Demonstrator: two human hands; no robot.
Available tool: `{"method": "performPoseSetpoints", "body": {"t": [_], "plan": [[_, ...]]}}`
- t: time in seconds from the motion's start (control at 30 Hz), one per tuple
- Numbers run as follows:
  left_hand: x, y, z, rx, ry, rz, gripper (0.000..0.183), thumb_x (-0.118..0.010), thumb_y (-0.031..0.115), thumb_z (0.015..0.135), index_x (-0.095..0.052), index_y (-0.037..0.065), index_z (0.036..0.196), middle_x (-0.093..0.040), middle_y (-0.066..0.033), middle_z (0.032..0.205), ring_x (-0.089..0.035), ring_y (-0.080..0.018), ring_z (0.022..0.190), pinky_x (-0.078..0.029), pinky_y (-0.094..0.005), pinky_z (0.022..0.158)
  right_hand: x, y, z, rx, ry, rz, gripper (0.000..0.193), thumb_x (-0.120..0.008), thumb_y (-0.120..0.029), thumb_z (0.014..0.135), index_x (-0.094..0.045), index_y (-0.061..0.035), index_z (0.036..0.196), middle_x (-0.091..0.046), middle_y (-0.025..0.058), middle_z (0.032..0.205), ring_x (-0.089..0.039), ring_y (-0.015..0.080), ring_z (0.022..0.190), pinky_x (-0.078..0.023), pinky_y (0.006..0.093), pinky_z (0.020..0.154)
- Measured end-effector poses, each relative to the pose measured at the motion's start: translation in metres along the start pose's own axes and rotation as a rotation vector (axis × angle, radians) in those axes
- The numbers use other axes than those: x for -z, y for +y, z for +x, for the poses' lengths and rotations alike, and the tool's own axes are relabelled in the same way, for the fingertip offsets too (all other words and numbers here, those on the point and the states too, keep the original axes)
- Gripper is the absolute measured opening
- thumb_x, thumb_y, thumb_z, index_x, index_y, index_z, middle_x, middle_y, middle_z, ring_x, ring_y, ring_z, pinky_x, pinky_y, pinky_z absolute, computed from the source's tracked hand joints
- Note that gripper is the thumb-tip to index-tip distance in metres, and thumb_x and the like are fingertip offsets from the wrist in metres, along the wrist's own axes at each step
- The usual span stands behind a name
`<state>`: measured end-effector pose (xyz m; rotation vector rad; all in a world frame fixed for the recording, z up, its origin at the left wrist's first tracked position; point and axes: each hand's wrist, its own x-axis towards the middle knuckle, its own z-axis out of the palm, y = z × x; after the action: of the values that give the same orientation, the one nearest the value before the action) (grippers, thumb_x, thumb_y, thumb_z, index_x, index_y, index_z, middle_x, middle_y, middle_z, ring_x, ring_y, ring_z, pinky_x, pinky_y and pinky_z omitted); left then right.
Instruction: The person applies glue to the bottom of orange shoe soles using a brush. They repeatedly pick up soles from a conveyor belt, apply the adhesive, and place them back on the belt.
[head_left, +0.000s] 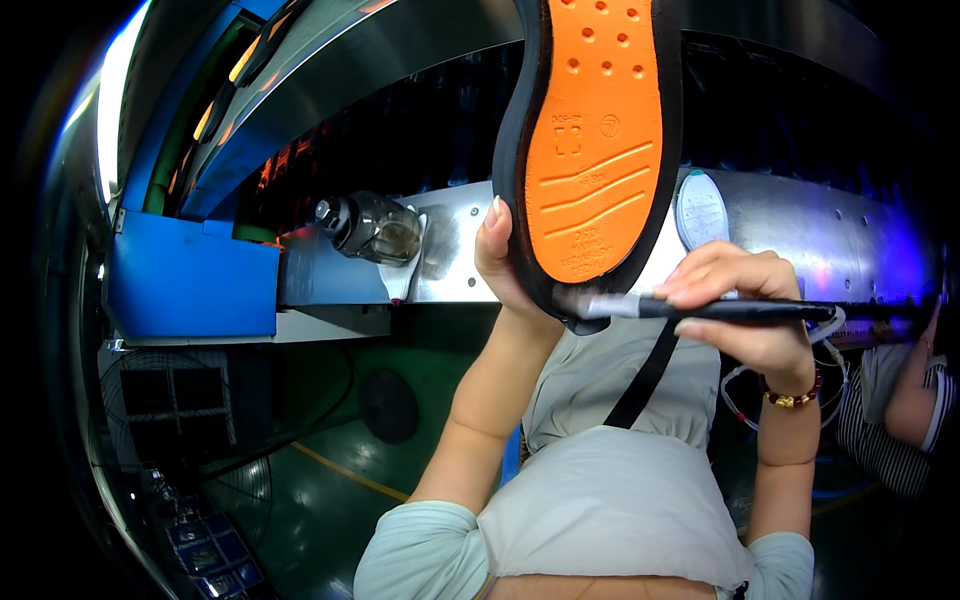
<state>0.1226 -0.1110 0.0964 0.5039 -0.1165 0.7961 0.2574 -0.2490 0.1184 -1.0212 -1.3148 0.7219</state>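
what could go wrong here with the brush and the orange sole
The brush is at the heel end, right by the orange part of the shoe sole, so a slip could smear orange and black areas alike.

The left hand grips the sole near the heel, with the long end reaching away, so it might tip or twist.

The white sole-shaped pad lies close beyond the right hand and could perhaps get nudged.

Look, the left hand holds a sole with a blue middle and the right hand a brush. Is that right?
Not blue: the head view shows the sole has an orange middle. The left hand does hold it, and the right hand a brush.
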Motion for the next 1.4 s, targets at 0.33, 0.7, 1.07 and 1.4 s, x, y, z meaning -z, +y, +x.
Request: {"method": "performPoseSetpoints", "body": {"t": [0.33,0.7,1.07,1.4], "plan": [[0.000,0.014,0.014,0.173,0.008,-0.068,0.042,-0.041,0.027,0.083,-0.044,-0.003,0.113,-0.052,-0.0182,0.110,-0.055,-0.0275,0.096,-0.043,-0.0373,0.085,-0.003,-0.014,0.004,-0.055,-0.205,0.203,0.019,-0.069,0.002,0.062,-0.064,-0.0006,0.080,-0.063,0.0123,0.081,-0.060,0.0183,0.077,-0.048,0.0265,0.070],[-0.025,0.025,0.007,0.941,0.177,0.330,0.044,-0.050,0.027,0.080,-0.047,-0.008,0.107,-0.056,-0.0199,0.098,-0.060,-0.0206,0.082,-0.050,-0.0283,0.073,0.023,-0.030,0.024,-0.026,-0.473,-0.213,0.014,-0.067,-0.001,0.065,-0.062,0.0016,0.078,-0.064,0.0139,0.081,-0.063,0.0227,0.077,-0.051,0.0296,0.069],[-0.010,0.027,-0.011,1.053,0.197,0.481,0.047,-0.054,0.030,0.078,-0.049,-0.009,0.105,-0.057,-0.0200,0.095,-0.060,-0.0197,0.079,-0.051,-0.0267,0.069,0.036,-0.016,-0.001,-0.235,-0.662,-0.330,0.013,-0.065,-0.002,0.067,-0.061,0.0018,0.079,-0.064,0.0140,0.081,-0.063,0.0245,0.078,-0.050,0.0297,0.068],[0.011,0.042,-0.024,0.923,0.462,0.628,0.035,-0.057,0.025,0.074,-0.056,-0.004,0.093,-0.060,-0.0141,0.083,-0.058,-0.0157,0.067,-0.049,-0.0225,0.059,0.050,-0.012,-0.018,-0.209,-0.613,-0.420,0.016,-0.065,-0.003,0.066,-0.061,0.0000,0.081,-0.064,0.0101,0.082,-0.062,0.0219,0.077,-0.049,0.0281,0.066]]}}
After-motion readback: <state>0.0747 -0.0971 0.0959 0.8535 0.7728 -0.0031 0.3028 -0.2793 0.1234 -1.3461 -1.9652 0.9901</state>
